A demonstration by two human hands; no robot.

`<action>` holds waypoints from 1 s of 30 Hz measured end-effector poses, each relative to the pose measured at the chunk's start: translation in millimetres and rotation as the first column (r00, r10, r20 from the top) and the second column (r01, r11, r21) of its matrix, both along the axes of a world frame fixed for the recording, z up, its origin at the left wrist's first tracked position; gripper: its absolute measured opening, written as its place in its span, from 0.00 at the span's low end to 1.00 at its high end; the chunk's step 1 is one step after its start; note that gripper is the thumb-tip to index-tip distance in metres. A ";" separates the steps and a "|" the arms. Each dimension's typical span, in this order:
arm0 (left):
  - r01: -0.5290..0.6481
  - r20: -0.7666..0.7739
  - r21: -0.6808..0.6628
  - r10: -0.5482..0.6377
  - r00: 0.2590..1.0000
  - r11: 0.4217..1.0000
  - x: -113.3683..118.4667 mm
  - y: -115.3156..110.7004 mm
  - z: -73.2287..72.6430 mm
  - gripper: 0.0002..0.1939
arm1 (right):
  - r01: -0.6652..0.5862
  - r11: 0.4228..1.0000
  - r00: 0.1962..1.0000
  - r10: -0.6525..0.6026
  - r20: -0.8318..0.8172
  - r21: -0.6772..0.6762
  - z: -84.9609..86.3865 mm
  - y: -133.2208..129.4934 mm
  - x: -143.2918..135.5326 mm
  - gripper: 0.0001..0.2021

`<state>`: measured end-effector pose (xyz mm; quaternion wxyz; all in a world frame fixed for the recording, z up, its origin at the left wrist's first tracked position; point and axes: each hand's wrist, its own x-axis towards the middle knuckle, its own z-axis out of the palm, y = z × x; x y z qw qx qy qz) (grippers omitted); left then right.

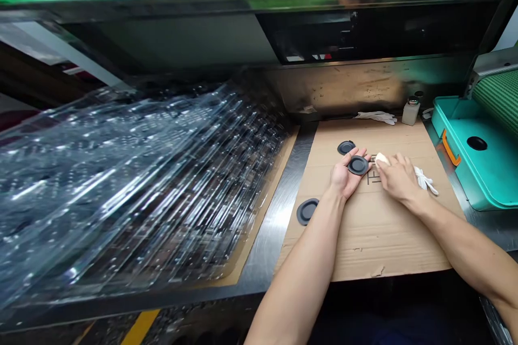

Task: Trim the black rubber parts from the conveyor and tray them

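My left hand (342, 177), palm up, holds a round black disc (358, 165) with a raised rim on its fingers. Just to the right, my right hand (399, 177) pinches a small whitish wad (381, 159), perhaps cloth or sponge, slightly apart from the disc. Beyond the left fingertips a second black disc (346, 147) lies on the cardboard sheet (388, 242). Another disc (307, 211) rests near the cardboard's left side, partly behind my left forearm. Beside my right wrist lies a white glove (424, 180).
Clear plastic trays (154, 188) are stacked on the left. A teal bin (497, 172) with an orange handle and a black round piece (476, 143) inside stands right, below a green conveyor belt (499, 97). At the back sit a small bottle (411, 111) and another white glove (376, 116).
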<state>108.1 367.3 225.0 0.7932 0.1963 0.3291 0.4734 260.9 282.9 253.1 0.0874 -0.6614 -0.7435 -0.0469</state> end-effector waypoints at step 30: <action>0.035 -0.055 0.130 -0.028 0.998 0.991 16.7 -13.6 -1.4 0.17 | -0.219 0.963 0.976 0.218 -0.024 -0.157 18.7 -14.6 -13.4 0.16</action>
